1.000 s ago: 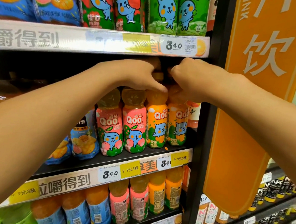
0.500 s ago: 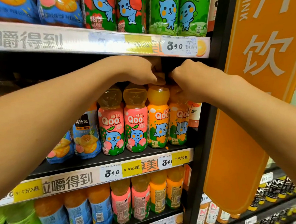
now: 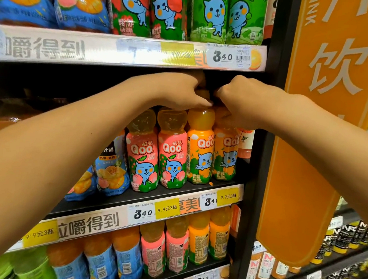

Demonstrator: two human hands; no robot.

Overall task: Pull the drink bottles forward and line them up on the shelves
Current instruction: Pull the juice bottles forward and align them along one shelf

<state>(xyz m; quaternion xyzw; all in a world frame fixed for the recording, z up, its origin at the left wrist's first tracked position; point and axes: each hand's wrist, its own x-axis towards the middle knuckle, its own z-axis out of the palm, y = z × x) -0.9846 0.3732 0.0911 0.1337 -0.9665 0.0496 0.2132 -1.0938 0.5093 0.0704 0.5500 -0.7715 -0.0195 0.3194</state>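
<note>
On the middle shelf [image 3: 176, 194] stand two pink Qoo bottles [image 3: 141, 154] and two orange Qoo bottles. My left hand [image 3: 181, 92] is closed over the cap of the left orange Qoo bottle [image 3: 200, 148]. Just to its right, my right hand [image 3: 240, 104] grips the top of the right orange Qoo bottle [image 3: 225, 154]. Both caps are hidden under my fingers. The orange pair stands a little further back than the pink pair. Blue-labelled juice bottles [image 3: 111, 167] stand to the left, partly hidden by my left forearm.
The upper shelf edge [image 3: 128, 51] hangs just above my hands, with red and green Qoo bottles [image 3: 208, 17] on it. A black upright post [image 3: 261, 143] and an orange sign [image 3: 320, 125] stand at the right. More bottles [image 3: 197, 238] fill the lower shelf.
Both hands stay on the tops of the two orange bottles. The view has drifted slightly, and the bottles sit about where they were.
</note>
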